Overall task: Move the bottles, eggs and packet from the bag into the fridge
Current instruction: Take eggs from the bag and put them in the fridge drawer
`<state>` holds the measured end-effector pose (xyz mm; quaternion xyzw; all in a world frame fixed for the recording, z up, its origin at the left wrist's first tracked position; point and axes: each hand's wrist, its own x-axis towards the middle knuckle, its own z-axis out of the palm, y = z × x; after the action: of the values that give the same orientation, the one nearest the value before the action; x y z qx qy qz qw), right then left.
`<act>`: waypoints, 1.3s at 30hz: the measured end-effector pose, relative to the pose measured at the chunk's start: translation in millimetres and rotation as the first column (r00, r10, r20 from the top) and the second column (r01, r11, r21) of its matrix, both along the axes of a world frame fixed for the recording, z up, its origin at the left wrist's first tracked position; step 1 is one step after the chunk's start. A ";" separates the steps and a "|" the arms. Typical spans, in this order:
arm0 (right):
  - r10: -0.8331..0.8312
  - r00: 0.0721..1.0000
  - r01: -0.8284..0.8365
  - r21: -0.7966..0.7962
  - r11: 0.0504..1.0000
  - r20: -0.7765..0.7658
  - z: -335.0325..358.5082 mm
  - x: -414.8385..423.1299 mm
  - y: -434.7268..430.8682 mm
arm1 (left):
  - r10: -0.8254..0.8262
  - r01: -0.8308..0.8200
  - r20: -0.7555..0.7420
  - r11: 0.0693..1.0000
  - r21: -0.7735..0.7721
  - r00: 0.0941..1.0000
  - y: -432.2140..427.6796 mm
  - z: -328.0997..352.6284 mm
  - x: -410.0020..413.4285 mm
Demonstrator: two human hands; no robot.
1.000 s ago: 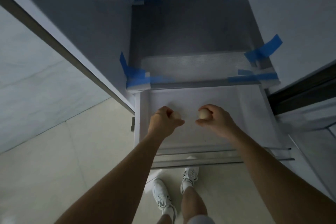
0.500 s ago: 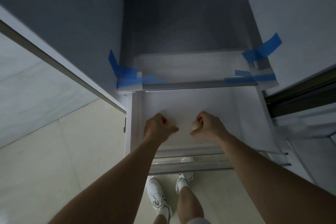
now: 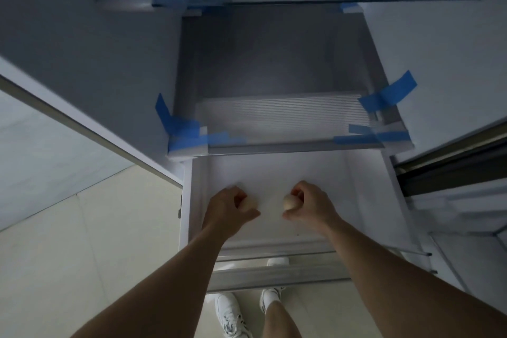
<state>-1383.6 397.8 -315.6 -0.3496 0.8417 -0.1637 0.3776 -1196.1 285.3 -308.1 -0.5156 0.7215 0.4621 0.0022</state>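
Drifted slightly apart since half a second ago: two pale beige eggs, one (image 3: 289, 202) pinched in the right hand (image 3: 308, 206), one (image 3: 249, 203) half hidden in the closed left hand (image 3: 229, 207), both low over the pulled-out white fridge drawer (image 3: 365, 195). Egg-placing step, seemingly; next, lowering onto the drawer floor and releasing gently to avoid rolling.
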 end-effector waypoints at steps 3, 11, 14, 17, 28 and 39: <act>0.014 1.000 -0.014 -0.003 1.000 -0.001 0.9 -0.6 0.8 | -0.075 0.075 0.011 0.997 -0.015 0.997 -0.9 -0.2 2.6; 0.055 0.998 -0.055 0.008 0.998 0.012 2.0 -3.2 4.1 | -0.093 0.096 0.047 0.993 -0.071 0.995 -1.6 -2.2 5.0; 0.066 0.998 -0.066 0.022 0.998 0.006 1.6 -2.4 3.1 | -0.085 0.088 0.057 0.994 -0.064 0.995 -1.9 -1.9 4.8; 0.075 0.997 -0.075 0.028 0.997 0.005 2.3 -1.0 3.0 | -0.091 0.096 0.067 0.993 -0.069 0.994 -1.9 -2.0 4.4; 0.252 0.936 -0.270 -0.042 0.962 -0.246 71.7 12.1 10.9 | -0.289 0.322 0.168 0.919 -0.229 0.943 7.5 64.1 16.4; 0.168 0.736 -0.388 -0.206 0.898 -0.656 191.2 73.0 43.4 | -0.347 0.374 0.187 0.615 -0.695 0.919 36.2 175.5 62.5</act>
<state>-1310.7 441.2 -124.4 -0.5650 0.8159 -0.1177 0.0346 -1133.6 321.5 -132.6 -0.3271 0.9320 0.1243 -0.0944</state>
